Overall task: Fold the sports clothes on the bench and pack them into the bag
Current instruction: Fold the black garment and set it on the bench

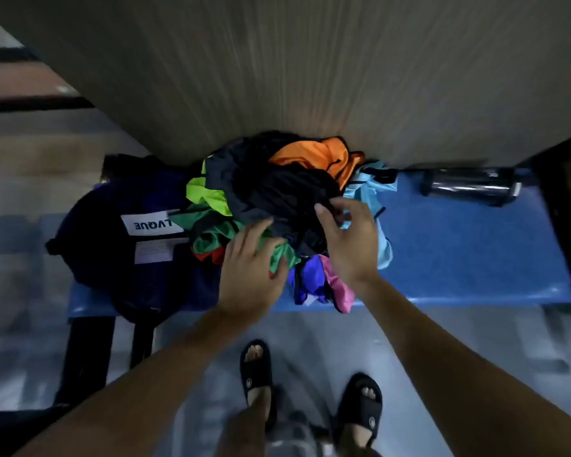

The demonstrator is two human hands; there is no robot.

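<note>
Both hands are over the heap: the left hand (249,258) lies on the near left side of the pile with its fingers fairly straight and close together, pressing on green fabric (211,234), while the right hand (350,239) reaches in from the right, its thumb and curled fingers meeting on a fold of the black garment (277,189) at the top of the heap — it looks like a pinch, though the blur makes the contact hard to confirm. And what a jumble of shiny sports clothes this is: a bright orange piece (317,156) at the back against the wall, a lime-yellow one (205,192) on the left, a light blue one (373,192) spilling to the right, and royal blue (307,278) and pink (338,285) pieces hanging over the near edge. All of it sits in the middle of the blue padded surface (459,245). Just to the left of the pile, touching it, rests the dark navy soft bag (112,245) with white labels. Far right on the surface, well apart from the clothes, a dark cylindrical bottle (472,188) lies on its side. Behind runs a pale grey-beige wall (310,77); below, a pale tiled floor (442,341) and the person's two feet in black slide sandals (256,367).
</note>
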